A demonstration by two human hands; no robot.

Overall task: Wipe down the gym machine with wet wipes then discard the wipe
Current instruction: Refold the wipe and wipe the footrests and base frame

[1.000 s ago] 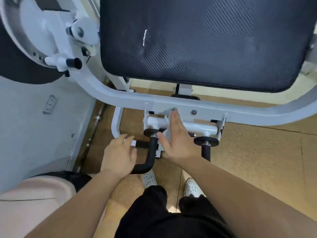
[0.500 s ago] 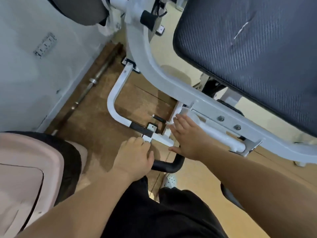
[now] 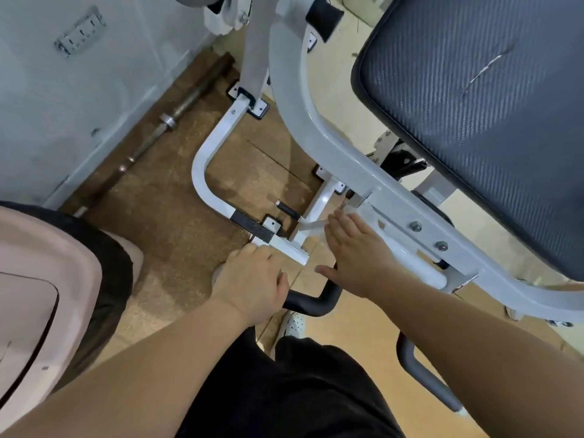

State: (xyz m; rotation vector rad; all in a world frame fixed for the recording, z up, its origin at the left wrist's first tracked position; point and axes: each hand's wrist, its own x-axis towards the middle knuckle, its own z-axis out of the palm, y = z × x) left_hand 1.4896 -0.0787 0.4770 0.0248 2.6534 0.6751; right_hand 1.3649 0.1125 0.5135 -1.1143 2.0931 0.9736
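Note:
The gym machine has a white-grey frame (image 3: 319, 121) and a black textured pad (image 3: 493, 115) at the upper right. My right hand (image 3: 357, 257) lies flat, fingers straight, on the white cross tube (image 3: 423, 273) under the frame. A thin pale wet wipe (image 3: 343, 212) shows just past its fingertips, pressed beneath the hand. My left hand (image 3: 249, 282) is closed around the end of the black curved handle (image 3: 311, 301), beside the white floor bar (image 3: 205, 159).
A pink lidded bin (image 3: 47, 295) with a black liner stands at the left. A barbell bar (image 3: 164, 121) lies on the floor along the grey wall. A grey handle (image 3: 423, 377) juts out at the lower right. My black trousers and a white shoe (image 3: 294, 324) are below.
The view swung left and tilted, so the bin came into sight. My right hand slid along the white tube toward the frame's left end. The left hand stayed on the black handle.

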